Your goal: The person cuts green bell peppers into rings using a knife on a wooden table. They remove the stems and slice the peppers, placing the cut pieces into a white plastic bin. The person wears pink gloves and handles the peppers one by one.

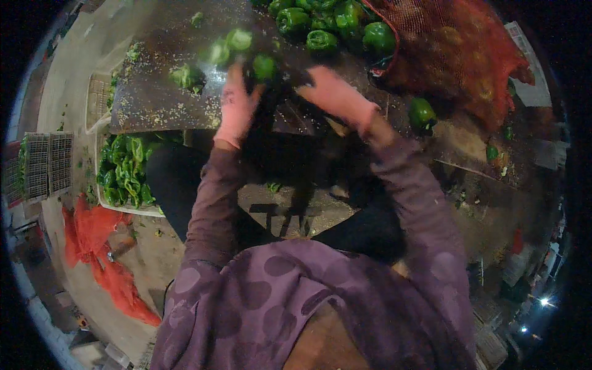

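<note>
My left hand (237, 104), in a pink glove with dark fingertips, reaches over the dark work surface (162, 111). Just beyond its fingers lie two blurred green pepper pieces (239, 40). A darker green bell pepper (264, 68) is close to its thumb; blur hides whether the hand grips it. My right hand (340, 95), gloved alike, is bent inward at the near middle of the surface. Its fingers are dark and blurred, so anything in them cannot be made out. Whole green bell peppers (322, 41) lie beyond it, at the mouth of a red mesh sack (444, 51).
Pale seeds and a pepper scrap (186, 76) litter the surface. A single pepper (422, 113) lies to the right. Below left stands a white crate (99, 185) filled with green peppers (125, 171). A red mesh bag (99, 231) and grey crates (48, 164) are on the floor.
</note>
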`<state>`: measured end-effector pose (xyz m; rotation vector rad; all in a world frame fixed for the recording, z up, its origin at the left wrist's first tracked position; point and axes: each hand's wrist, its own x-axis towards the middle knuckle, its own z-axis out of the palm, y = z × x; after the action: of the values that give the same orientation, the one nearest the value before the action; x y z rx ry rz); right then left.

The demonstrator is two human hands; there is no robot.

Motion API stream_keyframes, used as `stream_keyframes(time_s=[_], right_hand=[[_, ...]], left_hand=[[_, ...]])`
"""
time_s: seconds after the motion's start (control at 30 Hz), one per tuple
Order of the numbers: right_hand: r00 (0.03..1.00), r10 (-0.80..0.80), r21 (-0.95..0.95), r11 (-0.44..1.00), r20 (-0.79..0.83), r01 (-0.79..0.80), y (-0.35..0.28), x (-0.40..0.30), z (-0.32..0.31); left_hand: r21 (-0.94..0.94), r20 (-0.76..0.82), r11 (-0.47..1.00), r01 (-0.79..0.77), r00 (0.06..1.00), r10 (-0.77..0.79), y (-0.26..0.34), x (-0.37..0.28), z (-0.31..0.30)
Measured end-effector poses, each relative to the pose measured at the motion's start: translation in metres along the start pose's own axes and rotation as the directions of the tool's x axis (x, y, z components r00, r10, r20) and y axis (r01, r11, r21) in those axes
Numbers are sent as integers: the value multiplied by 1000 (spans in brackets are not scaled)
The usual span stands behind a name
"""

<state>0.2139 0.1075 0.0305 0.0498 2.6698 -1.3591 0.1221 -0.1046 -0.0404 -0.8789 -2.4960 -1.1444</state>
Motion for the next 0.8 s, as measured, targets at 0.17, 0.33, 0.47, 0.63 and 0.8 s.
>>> stream_keyframes(time_s=[0.17, 0.33, 0.47, 0.63, 0.8], right_hand=[[989, 18, -234, 971, -148, -53, 3, 47, 42], [975, 186, -262, 941, -121, -212, -51, 72, 45], [974, 135, -253, 951, -185, -179, -55, 94, 58], [978, 175, -273, 941, -113, -200, -55, 79, 55], [981, 93, -274, 952, -169, -138, -47, 62, 49]], left_hand=[[19, 58, 997, 79, 995, -80, -19, 27, -15], [42, 34, 996, 72, 997, -74, -42, 46, -23], [10, 68, 985, 174, 982, -175, -54, 68, -28], [70, -42, 986, 149, 988, -147, -82, 67, -17], [130, -2, 950, 284, 958, -286, -74, 88, -32]])
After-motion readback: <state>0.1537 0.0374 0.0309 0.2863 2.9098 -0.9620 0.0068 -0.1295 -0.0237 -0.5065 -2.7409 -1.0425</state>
